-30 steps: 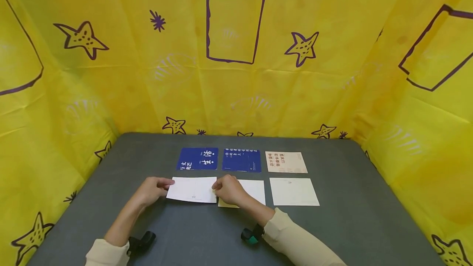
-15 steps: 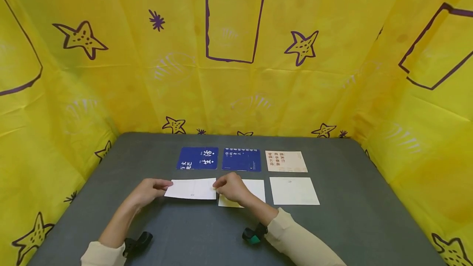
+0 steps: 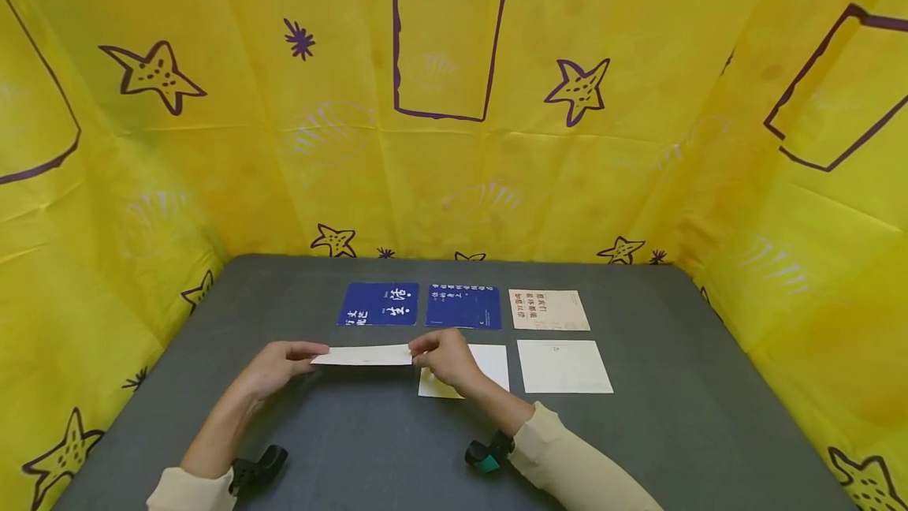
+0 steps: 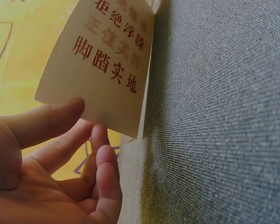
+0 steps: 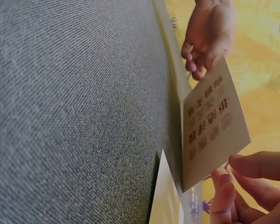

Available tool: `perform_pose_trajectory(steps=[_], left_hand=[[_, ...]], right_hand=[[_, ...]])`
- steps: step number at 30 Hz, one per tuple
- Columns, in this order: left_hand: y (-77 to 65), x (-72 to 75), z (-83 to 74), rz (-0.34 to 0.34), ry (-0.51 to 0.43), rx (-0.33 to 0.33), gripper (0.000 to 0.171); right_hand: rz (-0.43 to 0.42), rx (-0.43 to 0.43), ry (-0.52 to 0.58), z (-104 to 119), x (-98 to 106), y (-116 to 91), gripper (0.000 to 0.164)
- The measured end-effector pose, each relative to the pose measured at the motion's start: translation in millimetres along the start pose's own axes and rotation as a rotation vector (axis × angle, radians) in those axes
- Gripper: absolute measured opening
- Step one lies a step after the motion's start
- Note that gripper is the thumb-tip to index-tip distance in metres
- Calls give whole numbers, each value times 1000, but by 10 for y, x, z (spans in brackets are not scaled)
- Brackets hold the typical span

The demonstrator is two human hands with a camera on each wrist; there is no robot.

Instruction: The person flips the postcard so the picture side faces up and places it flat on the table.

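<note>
A postcard (image 3: 363, 356) is held by its two short ends, one in each hand, steeply tilted over the near left of the table. In the head view its face is foreshortened to a thin pale strip. The left wrist view shows its cream side with reddish-brown and fainter printed characters. My left hand (image 3: 273, 369) pinches the left end between thumb and fingers. At the right end, my right hand (image 3: 448, 359) pinches it the same way. Behind that hand, a white card (image 3: 489, 365) lies partly covered.
Another off-white card (image 3: 563, 367) lies to the right in the near row. Two blue cards (image 3: 379, 303) and a beige printed card (image 3: 549, 310) form the far row. They lie on a grey table (image 3: 376, 448) enclosed by yellow patterned cloth (image 3: 454, 156).
Between my hands the postcard has tilted, its near edge rising, so its white face narrows to a strip in the head view. My left hand has shifted slightly left.
</note>
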State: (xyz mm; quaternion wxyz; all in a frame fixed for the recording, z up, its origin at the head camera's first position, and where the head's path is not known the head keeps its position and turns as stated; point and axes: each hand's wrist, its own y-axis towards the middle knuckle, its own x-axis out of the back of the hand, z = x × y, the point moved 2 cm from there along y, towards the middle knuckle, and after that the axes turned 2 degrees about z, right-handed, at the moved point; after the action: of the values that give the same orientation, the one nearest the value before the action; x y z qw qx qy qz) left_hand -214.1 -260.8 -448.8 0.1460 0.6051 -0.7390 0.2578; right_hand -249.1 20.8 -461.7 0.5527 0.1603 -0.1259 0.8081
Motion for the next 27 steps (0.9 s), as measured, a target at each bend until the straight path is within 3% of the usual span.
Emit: perform_pose_trajectory(steps=[14,22,27], left_hand=[[12,-44,-50,-180,18,36,29],[6,-27,-81,-199,2,73,34],[25,-21,-56,-209,29,62,34]], right_hand=[[-49,-51,155,-10,-7,-1,10],[-23,-75,130,-3,20,1,10],[-13,-89,132,-20,3,1,10]])
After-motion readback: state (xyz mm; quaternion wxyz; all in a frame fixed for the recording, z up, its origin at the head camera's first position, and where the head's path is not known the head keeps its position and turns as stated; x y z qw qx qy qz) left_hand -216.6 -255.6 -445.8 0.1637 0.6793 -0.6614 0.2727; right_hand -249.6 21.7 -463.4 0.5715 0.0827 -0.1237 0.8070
